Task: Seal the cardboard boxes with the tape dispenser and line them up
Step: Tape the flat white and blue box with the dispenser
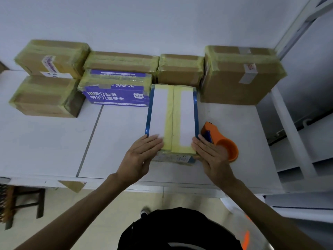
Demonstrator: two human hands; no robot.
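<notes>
A long white box with blue edges [160,112] lies on the table, a yellow tape strip running down its top seam. My left hand [142,156] presses flat against its near left corner. My right hand [210,154] presses flat against its near right corner. Both hands have straight fingers and hold nothing. The orange tape dispenser [222,141] lies on the table just right of the box, partly behind my right hand. The box's far end touches a taped brown box [180,69] in the back row.
Taped boxes line the wall: two brown ones at left [52,58] [45,96], a purple printed box [115,92] with a brown one behind it [120,60], a large brown one at right [241,76]. White table [45,145]; a stool [23,204] stands below its front edge.
</notes>
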